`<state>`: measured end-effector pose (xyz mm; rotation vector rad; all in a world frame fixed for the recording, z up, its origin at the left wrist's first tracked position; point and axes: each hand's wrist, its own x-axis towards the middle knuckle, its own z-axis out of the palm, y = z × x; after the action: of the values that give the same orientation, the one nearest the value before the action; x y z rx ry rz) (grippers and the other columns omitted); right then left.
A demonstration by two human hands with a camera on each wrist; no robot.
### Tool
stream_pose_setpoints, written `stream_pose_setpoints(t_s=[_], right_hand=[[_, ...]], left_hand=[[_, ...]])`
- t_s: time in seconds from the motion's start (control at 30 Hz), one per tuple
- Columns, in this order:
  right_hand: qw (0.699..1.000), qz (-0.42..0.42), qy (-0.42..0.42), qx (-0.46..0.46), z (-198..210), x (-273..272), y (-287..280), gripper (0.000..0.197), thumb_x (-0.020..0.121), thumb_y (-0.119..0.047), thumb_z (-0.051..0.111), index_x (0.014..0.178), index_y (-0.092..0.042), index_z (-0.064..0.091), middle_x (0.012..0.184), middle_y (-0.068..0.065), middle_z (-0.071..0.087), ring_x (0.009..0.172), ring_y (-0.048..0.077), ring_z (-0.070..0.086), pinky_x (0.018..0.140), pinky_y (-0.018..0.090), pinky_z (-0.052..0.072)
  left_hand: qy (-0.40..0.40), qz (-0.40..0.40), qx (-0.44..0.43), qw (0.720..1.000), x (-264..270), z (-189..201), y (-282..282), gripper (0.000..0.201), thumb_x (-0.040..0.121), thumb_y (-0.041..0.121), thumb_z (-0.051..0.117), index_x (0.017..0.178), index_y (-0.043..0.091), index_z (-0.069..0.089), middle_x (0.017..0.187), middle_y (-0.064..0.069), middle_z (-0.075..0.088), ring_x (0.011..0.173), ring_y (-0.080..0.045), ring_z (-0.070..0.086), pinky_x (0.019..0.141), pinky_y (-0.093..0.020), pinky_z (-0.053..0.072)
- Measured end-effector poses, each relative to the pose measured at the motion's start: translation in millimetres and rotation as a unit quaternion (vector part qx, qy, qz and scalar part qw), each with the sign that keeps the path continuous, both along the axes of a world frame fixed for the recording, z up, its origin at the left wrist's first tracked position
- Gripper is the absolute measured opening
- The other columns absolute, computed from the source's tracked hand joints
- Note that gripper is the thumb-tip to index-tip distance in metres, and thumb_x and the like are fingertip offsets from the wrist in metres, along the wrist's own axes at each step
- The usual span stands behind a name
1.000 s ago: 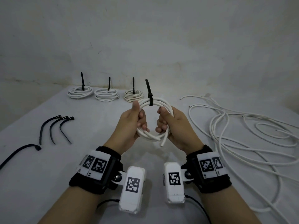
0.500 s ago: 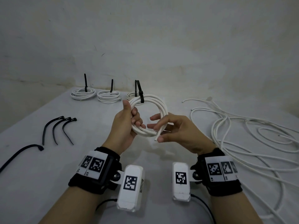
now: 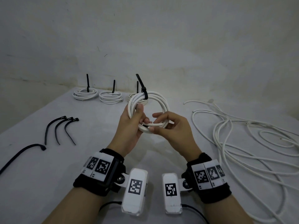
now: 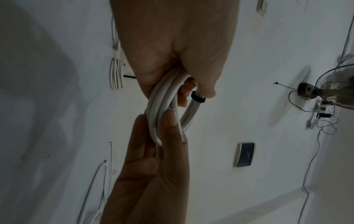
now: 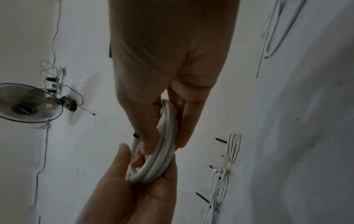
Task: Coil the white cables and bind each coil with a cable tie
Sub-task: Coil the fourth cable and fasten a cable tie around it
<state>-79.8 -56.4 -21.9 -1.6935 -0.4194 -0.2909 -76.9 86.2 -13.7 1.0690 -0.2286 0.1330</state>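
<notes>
Fingers point(image 3: 146, 121) of the left hand point(image 3: 131, 126) curl round the white coil point(image 3: 161, 101), held above the desk point(image 3: 97, 151); the right hand point(image 3: 174, 131) pinches the coil's loose cable end point(image 3: 155, 124). Its black cable tie point(image 3: 144, 92) stands beyond the fingers. Three bound coils point(image 3: 110, 97) lie beyond, spare ties point(image 3: 58, 131) to their left, loose cables point(image 3: 242, 143) right.

I see a round white plastic-sheathed cable coil point(image 3: 149, 101) banded by a black plastic cable tie point(image 3: 144, 92). Three more white tied coils point(image 3: 85, 93) carry black ties. Four curved black loose ties point(image 3: 56, 129) lie on the pale grey surface point(image 3: 40, 175). The tangled white loose cables point(image 3: 242, 135) match. My black wristbands point(image 3: 98, 178) bear black-and-white square markers.
</notes>
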Motion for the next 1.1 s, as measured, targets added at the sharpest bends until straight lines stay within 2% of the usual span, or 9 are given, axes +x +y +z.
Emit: stream_pose_setpoints(t_s=[0.2, 0.4, 0.47, 0.53, 0.63, 0.73, 0.83, 0.93, 1.1], right_hand=[[0.999, 0.011, -0.040, 0.016, 1, 0, 0, 0.021, 0.076, -0.002, 0.072, 0.086, -0.011, 0.057, 0.101, 0.008, 0.066, 0.091, 0.028, 0.067, 0.074, 0.046, 0.059], [0.997, 0.054, -0.001, 0.046, 9, -5, -6, 0.011, 0.089, 0.003, 0.058, 0.088, -0.008, 0.053, 0.110, 0.012, 0.065, 0.085, 0.030, 0.070, 0.070, 0.037, 0.058], [0.995, 0.070, -0.002, 0.073, 12, -6, -7, 0.020, 0.089, 0.004, 0.058, 0.099, -0.012, 0.050, 0.105, 0.016, 0.066, 0.085, 0.033, 0.070, 0.071, 0.043, 0.059], [0.991, 0.082, 0.015, 0.100, 12, -6, -7, 0.044, 0.087, 0.005, 0.060, 0.115, -0.023, 0.042, 0.094, 0.017, 0.067, 0.084, 0.033, 0.069, 0.071, 0.045, 0.058], [0.989, 0.076, 0.054, 0.112, 9, -3, -8, 0.060, 0.085, 0.008, 0.061, 0.122, -0.033, 0.038, 0.079, 0.007, 0.067, 0.079, 0.027, 0.069, 0.070, 0.043, 0.057], [0.993, 0.061, 0.064, 0.084, 7, 0, -6, 0.043, 0.081, 0.003, 0.057, 0.117, -0.018, 0.051, 0.072, 0.005, 0.061, 0.073, 0.022, 0.065, 0.067, 0.038, 0.053], [0.989, 0.071, 0.067, 0.109, 9, -1, -2, 0.019, 0.092, -0.014, 0.056, 0.111, -0.011, 0.057, 0.071, 0.007, 0.059, 0.069, 0.021, 0.061, 0.066, 0.032, 0.051], [0.987, 0.035, 0.050, 0.146, 11, -2, 3, 0.029, 0.092, -0.038, 0.046, 0.096, -0.010, 0.056, 0.059, 0.001, 0.046, 0.053, 0.016, 0.049, 0.053, 0.029, 0.046], [0.979, -0.009, 0.044, 0.199, 10, 0, 7, 0.027, 0.100, -0.028, 0.043, 0.080, -0.011, 0.050, 0.052, -0.001, 0.029, 0.042, 0.010, 0.027, 0.038, 0.021, 0.028]], left_hand=[[-0.016, 0.013, -0.010, 1.000, -1, -2, -3, 0.026, 0.100, 0.025, 0.035, 0.122, 0.021, 0.049, 0.058, 0.005, 0.043, 0.059, -0.007, 0.050, 0.062, -0.023, 0.051], [-0.010, 0.007, -0.020, 1.000, 1, -2, -3, 0.040, 0.101, 0.029, 0.033, 0.130, 0.003, 0.039, 0.056, 0.006, 0.040, 0.057, -0.007, 0.048, 0.071, -0.030, 0.048], [-0.007, 0.001, -0.026, 1.000, 2, -3, -2, 0.037, 0.101, 0.030, 0.033, 0.124, 0.003, 0.045, 0.056, 0.006, 0.039, 0.056, -0.007, 0.047, 0.070, -0.030, 0.046], [-0.011, -0.013, -0.031, 0.999, 2, -2, -1, 0.033, 0.099, 0.035, 0.034, 0.101, 0.006, 0.052, 0.055, 0.006, 0.036, 0.054, -0.007, 0.045, 0.068, -0.029, 0.044], [-0.008, -0.037, -0.034, 0.999, 0, 1, -1, 0.041, 0.083, 0.055, 0.033, 0.077, 0.015, 0.042, 0.051, 0.006, 0.032, 0.049, -0.007, 0.042, 0.061, -0.023, 0.044], [0.004, -0.049, -0.045, 0.998, 0, 2, -1, 0.049, 0.079, 0.061, 0.027, 0.071, 0.013, 0.037, 0.048, 0.005, 0.031, 0.044, -0.007, 0.037, 0.051, -0.021, 0.045], [0.024, -0.052, -0.049, 0.997, 1, 2, -3, 0.049, 0.092, 0.055, 0.025, 0.068, 0.014, 0.034, 0.048, 0.005, 0.029, 0.042, -0.007, 0.031, 0.047, -0.020, 0.041], [0.039, -0.060, -0.035, 0.997, 1, 0, -6, 0.047, 0.097, 0.048, 0.027, 0.065, 0.014, 0.032, 0.047, 0.006, 0.026, 0.039, -0.007, 0.025, 0.043, -0.020, 0.037], [0.035, -0.091, -0.027, 0.995, -3, -1, -11, 0.045, 0.096, 0.048, 0.030, 0.066, 0.014, 0.031, 0.047, 0.006, 0.024, 0.038, -0.006, 0.023, 0.040, -0.019, 0.034]])
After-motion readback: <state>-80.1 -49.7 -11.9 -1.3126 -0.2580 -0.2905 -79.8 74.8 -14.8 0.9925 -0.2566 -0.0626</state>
